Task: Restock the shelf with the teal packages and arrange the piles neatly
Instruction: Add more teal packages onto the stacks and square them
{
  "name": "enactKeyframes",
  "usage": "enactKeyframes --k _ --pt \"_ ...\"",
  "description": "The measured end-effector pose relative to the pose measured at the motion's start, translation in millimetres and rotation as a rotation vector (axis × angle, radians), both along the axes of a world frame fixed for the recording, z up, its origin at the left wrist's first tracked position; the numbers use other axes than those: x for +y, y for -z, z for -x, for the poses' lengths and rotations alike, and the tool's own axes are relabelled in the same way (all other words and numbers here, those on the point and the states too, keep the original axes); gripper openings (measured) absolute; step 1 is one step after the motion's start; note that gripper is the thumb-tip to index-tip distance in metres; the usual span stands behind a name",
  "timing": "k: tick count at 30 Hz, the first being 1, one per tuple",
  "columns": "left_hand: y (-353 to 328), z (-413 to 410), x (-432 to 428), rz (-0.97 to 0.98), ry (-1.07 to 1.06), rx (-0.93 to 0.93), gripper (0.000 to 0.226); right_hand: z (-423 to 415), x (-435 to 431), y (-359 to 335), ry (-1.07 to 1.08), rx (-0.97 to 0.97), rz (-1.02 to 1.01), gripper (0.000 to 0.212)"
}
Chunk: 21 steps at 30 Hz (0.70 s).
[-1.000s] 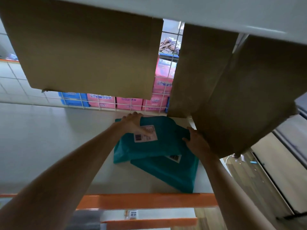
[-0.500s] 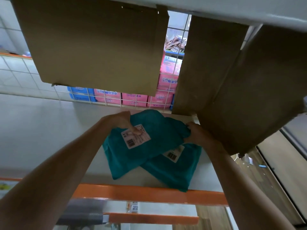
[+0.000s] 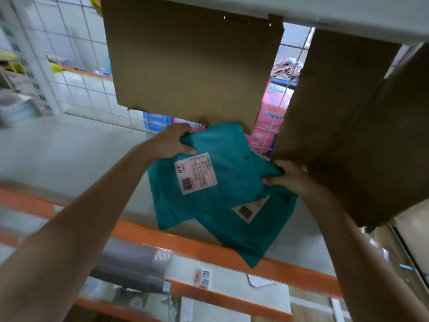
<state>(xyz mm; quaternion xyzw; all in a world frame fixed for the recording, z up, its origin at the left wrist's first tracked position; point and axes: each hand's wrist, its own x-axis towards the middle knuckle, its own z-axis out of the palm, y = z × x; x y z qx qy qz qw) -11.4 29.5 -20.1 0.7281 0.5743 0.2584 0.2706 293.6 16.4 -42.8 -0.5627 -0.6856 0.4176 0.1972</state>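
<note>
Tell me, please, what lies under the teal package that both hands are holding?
A second teal package lies under it on the shelf, one corner overhanging the orange beam, its label partly showing. The rest of that label and the shelf beneath the overlap are covered.

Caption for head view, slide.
Left hand and right hand grip the upper teal package askew over a lower teal package on the shelf.

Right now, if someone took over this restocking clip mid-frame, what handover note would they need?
Left hand: grips the top teal package at its far left corner.
Right hand: grips that package's right edge.
Where: it lies askew across a second teal package, whose near corner laps over the orange beam.
Done: both packages are on the shelf.
Left: square the pile and push it back.
</note>
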Motion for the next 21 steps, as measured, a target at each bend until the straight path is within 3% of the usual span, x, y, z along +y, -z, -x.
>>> enactKeyframes --k 5,10,21 --pt "-20 32 -18 -0.065 -0.048 -0.140 0.032 22 -10 -37 -0.057 -0.057 -0.155 0.026" --pt "-44 70 -35 -0.186 -0.003 -0.152 0.011 58 -25 -60 -0.029 -0.075 -0.302 0.030" --pt "-98 216 -102 -0.406 -0.041 0.067 0.009 193 -75 -95 -0.020 -0.071 -0.538 0.038"
